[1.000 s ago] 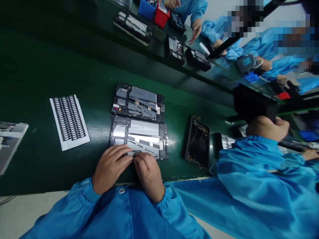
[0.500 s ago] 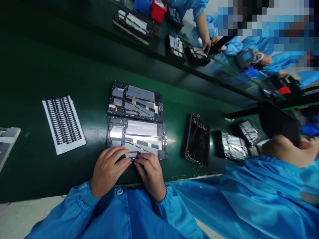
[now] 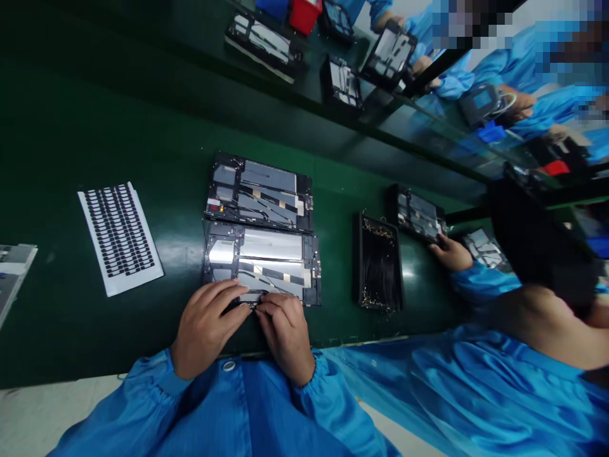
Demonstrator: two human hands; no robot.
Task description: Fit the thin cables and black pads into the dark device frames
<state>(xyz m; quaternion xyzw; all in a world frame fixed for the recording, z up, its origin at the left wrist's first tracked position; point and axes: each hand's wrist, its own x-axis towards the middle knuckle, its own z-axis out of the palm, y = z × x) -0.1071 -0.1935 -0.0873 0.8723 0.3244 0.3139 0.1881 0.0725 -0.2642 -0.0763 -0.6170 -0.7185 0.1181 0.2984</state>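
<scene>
An opened tablet (image 3: 271, 244), its silver battery and dark ribbon cables showing, lies flat on the bench in front of me. At its near edge, my left hand (image 3: 207, 320) has bent fingers on the frame and its thumb along the rim, gripping it. My right hand (image 3: 285, 330) is beside it, fingertips pinched together at the same edge; whatever they hold is too small or hidden to make out. Directly behind lies a second opened tablet (image 3: 269, 174), which neither hand touches.
A white sheet of black stickers (image 3: 121, 238) lies at left. To the right stands a black tray (image 3: 379, 263) with small gold-coloured pieces. A co-worker's hand (image 3: 451, 252) touches another tablet (image 3: 419, 214). Across the back runs a raised shelf with devices (image 3: 266, 43) and a red bin (image 3: 304, 14).
My hands have barely moved at the tablet's edge. On the right, a co-worker has reached in, and a tablet now lies behind the black tray. Across the shelf, another person has lifted a device.
</scene>
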